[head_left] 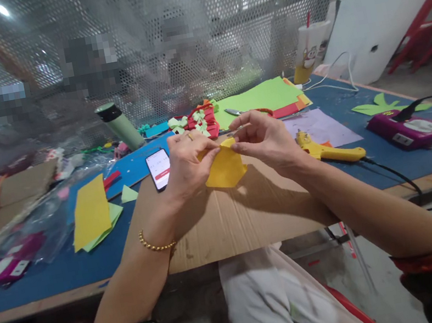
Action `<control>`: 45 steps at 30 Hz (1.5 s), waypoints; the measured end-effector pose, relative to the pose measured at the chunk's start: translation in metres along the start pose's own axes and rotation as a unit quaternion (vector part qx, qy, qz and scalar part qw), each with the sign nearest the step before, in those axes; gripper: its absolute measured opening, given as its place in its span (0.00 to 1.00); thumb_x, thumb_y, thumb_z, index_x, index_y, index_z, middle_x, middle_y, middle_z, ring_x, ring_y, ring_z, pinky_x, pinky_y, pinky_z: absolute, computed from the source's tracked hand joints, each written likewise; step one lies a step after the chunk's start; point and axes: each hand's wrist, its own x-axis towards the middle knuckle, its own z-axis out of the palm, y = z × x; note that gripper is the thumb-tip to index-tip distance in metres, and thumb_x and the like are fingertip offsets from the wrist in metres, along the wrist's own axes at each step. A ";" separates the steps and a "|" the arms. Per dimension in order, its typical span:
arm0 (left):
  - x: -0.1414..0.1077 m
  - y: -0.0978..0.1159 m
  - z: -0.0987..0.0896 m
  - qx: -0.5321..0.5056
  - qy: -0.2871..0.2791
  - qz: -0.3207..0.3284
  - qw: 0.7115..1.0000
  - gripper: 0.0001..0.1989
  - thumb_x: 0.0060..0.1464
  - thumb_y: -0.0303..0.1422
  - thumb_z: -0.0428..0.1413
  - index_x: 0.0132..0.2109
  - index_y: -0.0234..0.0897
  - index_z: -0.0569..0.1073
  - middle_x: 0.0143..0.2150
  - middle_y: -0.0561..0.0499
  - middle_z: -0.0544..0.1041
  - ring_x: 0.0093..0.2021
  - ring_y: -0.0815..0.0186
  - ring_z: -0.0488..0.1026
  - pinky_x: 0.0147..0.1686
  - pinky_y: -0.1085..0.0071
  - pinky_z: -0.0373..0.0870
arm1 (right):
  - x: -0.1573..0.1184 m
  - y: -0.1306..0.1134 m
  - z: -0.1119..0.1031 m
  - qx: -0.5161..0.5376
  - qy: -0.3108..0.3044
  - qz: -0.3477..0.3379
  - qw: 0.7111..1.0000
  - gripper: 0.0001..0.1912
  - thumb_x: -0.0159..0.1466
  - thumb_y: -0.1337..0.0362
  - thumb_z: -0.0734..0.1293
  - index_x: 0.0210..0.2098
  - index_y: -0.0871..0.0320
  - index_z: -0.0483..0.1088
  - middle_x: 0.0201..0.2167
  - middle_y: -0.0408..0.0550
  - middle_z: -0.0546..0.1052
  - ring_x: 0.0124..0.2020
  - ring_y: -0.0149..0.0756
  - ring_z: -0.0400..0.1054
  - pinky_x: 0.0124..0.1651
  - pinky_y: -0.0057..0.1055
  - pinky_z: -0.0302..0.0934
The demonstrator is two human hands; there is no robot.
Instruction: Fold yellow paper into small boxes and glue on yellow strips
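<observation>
Between my two hands is a piece of yellow paper point(226, 172), its top edge bent or folded where the fingers meet. My left hand point(188, 160) pinches its upper left part between thumb and fingers. At the upper right, my right hand point(264, 139) grips the same piece with thumb and fingertips. The lower part of the paper hangs just over a brown cardboard sheet point(211, 229); whether it touches is unclear. Left of my left hand lies a phone point(159, 168) with its screen lit.
A yellow glue gun point(334, 153) lies right of the cardboard, its cord trailing over the edge. Nearby are a purple power strip point(407, 130) and a drink cup point(309, 50). Yellow strips point(90, 214), a green tumbler point(121, 125), red-and-green paper pieces point(202, 119) and green sheets point(261, 99) surround the cardboard.
</observation>
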 end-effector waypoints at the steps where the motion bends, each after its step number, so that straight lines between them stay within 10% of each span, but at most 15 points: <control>1: 0.000 0.000 0.000 0.000 0.000 -0.004 1.000 0.07 0.65 0.29 0.63 0.37 0.44 0.80 0.39 0.51 0.85 0.42 0.56 0.80 0.50 0.47 0.68 | 0.000 -0.001 0.000 -0.016 -0.001 -0.009 1.000 0.25 0.53 0.49 0.83 0.41 0.51 0.72 0.30 0.40 0.75 0.34 0.35 0.71 0.39 0.37 0.67; 14: 0.000 -0.003 0.002 0.010 -0.007 -0.007 1.000 0.07 0.66 0.31 0.63 0.37 0.45 0.81 0.38 0.51 0.86 0.41 0.57 0.80 0.52 0.47 0.68 | -0.001 0.004 0.001 -0.131 0.009 -0.065 0.989 0.25 0.57 0.39 0.80 0.36 0.51 0.76 0.29 0.42 0.74 0.34 0.37 0.66 0.40 0.37 0.65; 45: 0.004 -0.003 -0.011 -0.056 -0.083 -0.025 0.995 0.05 0.64 0.31 0.63 0.37 0.45 0.81 0.43 0.50 0.89 0.41 0.58 0.82 0.55 0.50 0.73 | -0.003 0.002 0.000 -0.188 -0.004 -0.072 0.980 0.10 0.65 0.56 0.75 0.31 0.53 0.76 0.32 0.46 0.78 0.37 0.39 0.67 0.46 0.40 0.65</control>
